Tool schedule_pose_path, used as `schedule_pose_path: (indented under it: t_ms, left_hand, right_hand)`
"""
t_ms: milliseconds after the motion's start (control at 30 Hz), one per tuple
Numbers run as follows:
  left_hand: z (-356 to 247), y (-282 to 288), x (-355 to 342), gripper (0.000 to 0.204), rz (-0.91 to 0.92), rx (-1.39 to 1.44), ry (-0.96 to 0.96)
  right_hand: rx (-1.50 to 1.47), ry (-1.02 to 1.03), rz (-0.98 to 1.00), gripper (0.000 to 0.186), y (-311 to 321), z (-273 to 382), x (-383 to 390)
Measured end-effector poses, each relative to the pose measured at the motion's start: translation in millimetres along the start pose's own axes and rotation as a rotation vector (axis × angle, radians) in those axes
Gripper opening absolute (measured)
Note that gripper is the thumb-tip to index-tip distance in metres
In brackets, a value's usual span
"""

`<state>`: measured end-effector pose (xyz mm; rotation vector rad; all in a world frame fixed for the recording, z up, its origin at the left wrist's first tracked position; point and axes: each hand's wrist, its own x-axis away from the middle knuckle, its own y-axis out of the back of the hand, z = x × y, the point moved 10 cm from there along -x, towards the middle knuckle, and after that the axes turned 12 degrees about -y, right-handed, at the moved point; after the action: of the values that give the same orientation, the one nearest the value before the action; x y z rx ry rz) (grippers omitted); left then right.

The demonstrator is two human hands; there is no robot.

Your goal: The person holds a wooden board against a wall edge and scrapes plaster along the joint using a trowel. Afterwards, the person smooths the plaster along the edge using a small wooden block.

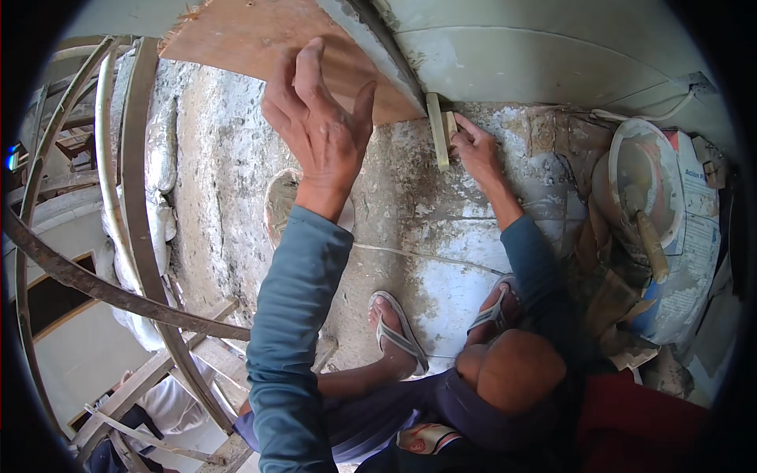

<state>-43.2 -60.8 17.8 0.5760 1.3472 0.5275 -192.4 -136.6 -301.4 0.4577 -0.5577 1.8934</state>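
My left hand (319,130) is raised in front of a reddish-brown plywood board (229,39), its fingers spread and bent with nothing in them. Whether its fingertips touch the board I cannot tell. The board has a splintered left end and meets a pale edge at its right side. At the board's lower right corner stands a narrow light wooden strip (438,132). Just right of that strip, my right hand (479,156) pinches a small wooden block (450,126), its fingers partly hiding it.
A round container (281,197) sits behind my left wrist. To the right are a bucket (645,181) with a wooden-handled tool (652,246) and a printed sack (694,268). A cable (426,255) crosses the rough floor. Curved metal bars (142,158) and timber (134,386) border the left.
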Motion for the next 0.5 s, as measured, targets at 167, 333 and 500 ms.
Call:
schedule_pose_path:
  t_ms: [167, 333, 500]
  left_hand:
    - [5, -9, 1, 0.095, -0.040, -0.046, -0.050]
    - [7, -8, 0, 0.096, -0.005, -0.061, -0.072]
    - [0, -10, -3, 0.107, 0.043, -0.130, -0.107]
  right_hand:
    - [0.255, 0.088, -0.082, 0.048, -11, -14, -30]
    - [0.024, 0.135, 0.022, 0.035, -25, -4, -22]
    - [-0.050, 0.170, 0.075, 0.032, -32, 39, 10]
